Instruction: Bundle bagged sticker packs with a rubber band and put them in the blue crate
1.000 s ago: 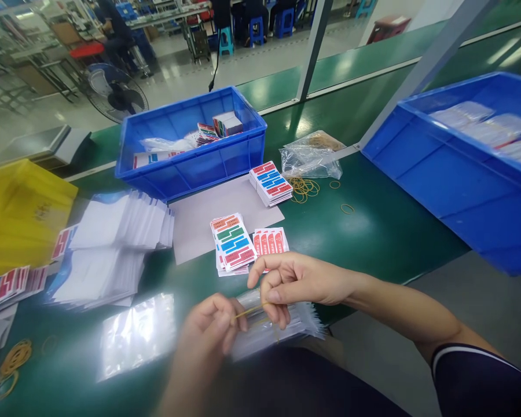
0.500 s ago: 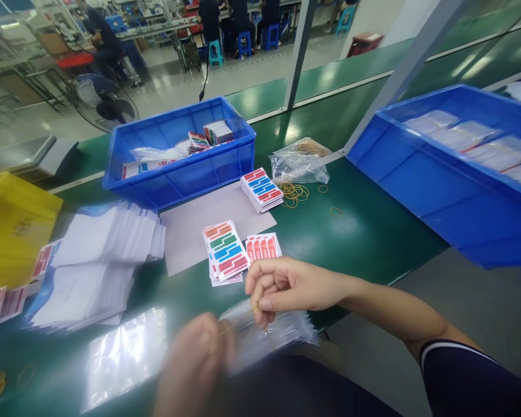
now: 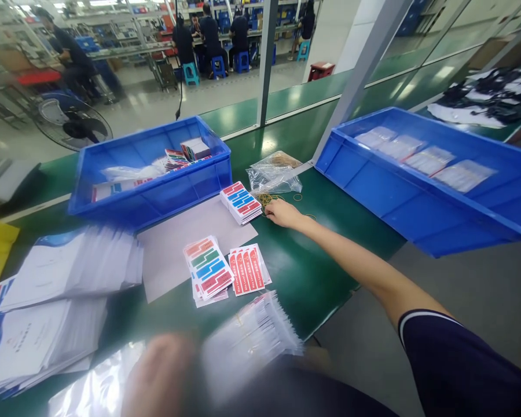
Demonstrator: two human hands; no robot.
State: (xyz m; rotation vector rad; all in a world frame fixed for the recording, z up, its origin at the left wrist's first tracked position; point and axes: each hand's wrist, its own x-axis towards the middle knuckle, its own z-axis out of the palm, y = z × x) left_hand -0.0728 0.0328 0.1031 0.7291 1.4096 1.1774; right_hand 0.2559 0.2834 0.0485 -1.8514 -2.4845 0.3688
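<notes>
My right hand (image 3: 282,213) reaches across the table to a small pile of rubber bands (image 3: 265,200). Its fingers are bent together against the pile, and what lies between them is hidden. Close to my body, my left hand (image 3: 160,370) is smeared by motion, so its fingers do not show clearly. Beside it rests a bundle of clear plastic bags (image 3: 247,333) with thin yellowish bands across it. A shiny clear bag (image 3: 99,379) lies left of that hand. Just left of the rubber bands stands a stack of printed cards (image 3: 242,202).
More cards (image 3: 209,269) and red-and-white labels (image 3: 247,269) lie mid-table near a grey sheet (image 3: 160,249). Stacked white booklets (image 3: 47,278) fill the left. Blue bins stand at back left (image 3: 156,200) and right (image 3: 373,191). A plastic bag (image 3: 278,174) lies behind the rubber bands.
My right hand has left the bag bundle and moved forward to the rubber bands. My left hand has drawn away from the bundle. The camera view has shifted right.
</notes>
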